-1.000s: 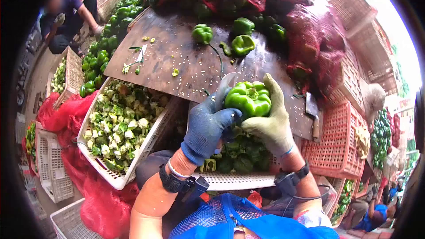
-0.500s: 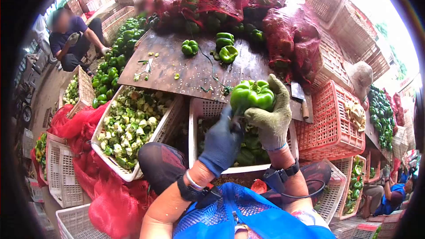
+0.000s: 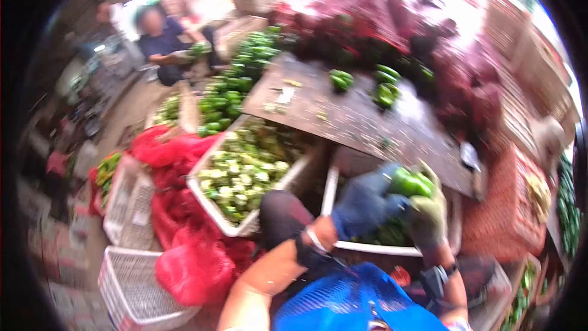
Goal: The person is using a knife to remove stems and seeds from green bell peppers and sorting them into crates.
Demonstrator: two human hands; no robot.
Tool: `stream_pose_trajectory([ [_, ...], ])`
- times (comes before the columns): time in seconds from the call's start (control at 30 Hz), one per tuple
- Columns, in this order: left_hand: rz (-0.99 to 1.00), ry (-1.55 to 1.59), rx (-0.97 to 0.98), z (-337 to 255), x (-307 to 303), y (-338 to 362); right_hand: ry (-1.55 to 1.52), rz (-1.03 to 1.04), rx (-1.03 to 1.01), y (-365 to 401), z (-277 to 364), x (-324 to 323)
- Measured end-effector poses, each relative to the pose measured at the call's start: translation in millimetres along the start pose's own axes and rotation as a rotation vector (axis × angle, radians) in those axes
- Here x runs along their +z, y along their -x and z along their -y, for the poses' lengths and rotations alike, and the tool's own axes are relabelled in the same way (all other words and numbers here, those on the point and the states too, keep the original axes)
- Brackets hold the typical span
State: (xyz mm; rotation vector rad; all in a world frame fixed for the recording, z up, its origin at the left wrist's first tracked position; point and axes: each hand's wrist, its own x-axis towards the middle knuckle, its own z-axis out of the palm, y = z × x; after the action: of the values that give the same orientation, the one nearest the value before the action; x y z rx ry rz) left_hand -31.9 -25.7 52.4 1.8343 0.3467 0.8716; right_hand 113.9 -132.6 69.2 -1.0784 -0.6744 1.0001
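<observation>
A green bell pepper [image 3: 410, 182] is held between my two gloved hands, above a white crate [image 3: 373, 248] with green pieces in it. My left hand [image 3: 366, 203], in a blue glove and blurred, is closed against the pepper's left side. The fingers of my right hand [image 3: 429, 217], in an olive-grey glove, wrap round its right side. On the wooden board [image 3: 306, 101] beyond lie a whole bell pepper [image 3: 341, 80] and, further right, two more peppers [image 3: 386, 94] close together. A broad-bladed knife [image 3: 470, 156] rests at the board's right end.
To the left stands a crate [image 3: 229, 228] full of pale pepper cores. Red netting [image 3: 196, 270] and a white crate [image 3: 138, 282] lie nearer me. Red mesh sacks [image 3: 392, 18] cover the board's back. An orange crate [image 3: 505, 208] is at right. Another person [image 3: 168, 43] crouches by heaped peppers.
The view has swung left, so the scene sits further right and is blurred. My left hand has come up along the pepper's side. The other person's hands now hold something green.
</observation>
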Motion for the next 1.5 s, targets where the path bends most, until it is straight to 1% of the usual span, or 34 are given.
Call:
stream_pose_trajectory([
  [0.03,0.001,-0.201,-0.047,-1,-3,3,0.06,-0.021,-0.023,-3,-9,-10],
  [0.07,-0.035,-0.294,-0.081,-10,-4,5,0.091,-0.001,0.011,-2,-10,-17],
  [0.1,0.021,-0.341,-0.158,-16,-8,2,-0.034,0.026,-0.015,0,-11,-10],
  [0.17,0.072,-0.379,-0.246,-25,-15,-1,0.009,0.052,0.011,0,-13,-20],
  [0.2,0.087,-0.41,-0.239,-29,-16,-4,-0.022,0.057,0.029,-2,-18,-27],
  [0.3,-0.057,-0.561,-0.066,-2,0,0,-0.095,0.065,0.086,-5,-32,-33],
  [0.33,-0.046,-0.518,-0.082,2,2,-4,-0.088,0.037,0.116,-1,-24,-31],
  [0.37,-0.036,-0.488,-0.064,5,1,-8,-0.013,0.037,0.203,2,-6,-24],
  [0.4,-0.041,-0.401,-0.024,17,1,-8,-0.027,-0.002,0.223,5,0,-18],
  [0.43,-0.052,-0.409,-0.01,29,4,-9,0.032,0.034,0.213,0,-9,-33],
  [0.5,-0.066,-0.406,-0.038,12,5,-14,-0.071,0.026,0.233,2,-10,-35],
  [0.57,-0.143,-0.114,-0.242,30,9,-15,-0.308,0.07,0.243,3,-16,-48],
  [0.6,-0.14,-0.081,-0.286,39,9,-13,-0.3,0.078,0.182,4,-22,-52],
  [0.63,-0.142,-0.057,-0.324,52,10,-12,-0.226,0.056,0.119,3,-27,-55],
  [0.67,-0.173,-0.014,-0.211,66,15,-6,-0.151,0.03,0.051,3,-32,-57],
  [0.73,-0.236,-0.037,-0.234,94,16,-2,-0.542,0.169,0.281,4,-23,-72],
  [0.77,-0.295,0.063,-0.351,91,13,-5,-0.684,0.164,0.237,2,-29,-75],
  [0.8,-0.367,0.168,-0.463,87,11,-8,-0.739,0.218,0.224,-1,-28,-82],
  [0.83,-0.387,0.186,-0.517,94,8,-6,-0.803,0.269,0.215,-1,-27,-89],
  [0.87,-0.356,0.204,-0.513,91,8,-4,-0.804,0.297,0.249,-4,-25,-93],
  [0.9,-0.326,0.222,-0.511,83,8,-3,-0.72,0.259,0.288,-4,-19,-96],
  [0.97,-0.334,0.221,-0.47,63,17,-5,-0.461,0.091,0.345,-6,-10,-97],
  [1.0,-0.362,0.225,-0.433,56,20,-6,-0.205,0.005,0.404,-14,-9,-99],
  [1.03,-0.383,0.23,-0.434,46,21,-8,0.606,-0.104,0.154,-27,-32,-114],
  [1.07,-0.383,0.195,-0.412,39,20,-9,0.772,-0.125,0.07,-29,-45,-122],
  [1.13,-0.397,0.172,-0.356,33,27,-13,0.271,-0.112,0.166,-20,-26,-91],
  [1.17,-0.401,0.177,-0.337,30,37,-12,0.072,-0.027,0.278,-16,-14,-68],
  [1.2,-0.397,0.182,-0.32,28,43,-9,0.047,-0.025,0.263,-14,-22,-52],
  [1.27,-0.201,0.253,-0.475,32,40,-3,-0.03,-0.042,0.238,-17,-37,-41],
  [1.3,-0.099,0.289,-0.563,32,29,-1,0.114,-0.06,0.193,-15,-43,-44],
  [1.37,-0.059,-0.053,-0.312,33,11,1,0.406,-0.074,0.091,-22,-49,-50],
  [1.4,-0.087,-0.274,-0.09,20,4,-6,0.571,-0.061,0.124,-23,-42,-47],
  [1.43,0.028,-0.435,-0.076,15,2,-10,0.685,-0.042,0.161,-21,-34,-39],
  [1.5,0.241,-0.762,-0.039,9,0,-21,0.749,-0.005,0.35,-25,-15,-16],
])
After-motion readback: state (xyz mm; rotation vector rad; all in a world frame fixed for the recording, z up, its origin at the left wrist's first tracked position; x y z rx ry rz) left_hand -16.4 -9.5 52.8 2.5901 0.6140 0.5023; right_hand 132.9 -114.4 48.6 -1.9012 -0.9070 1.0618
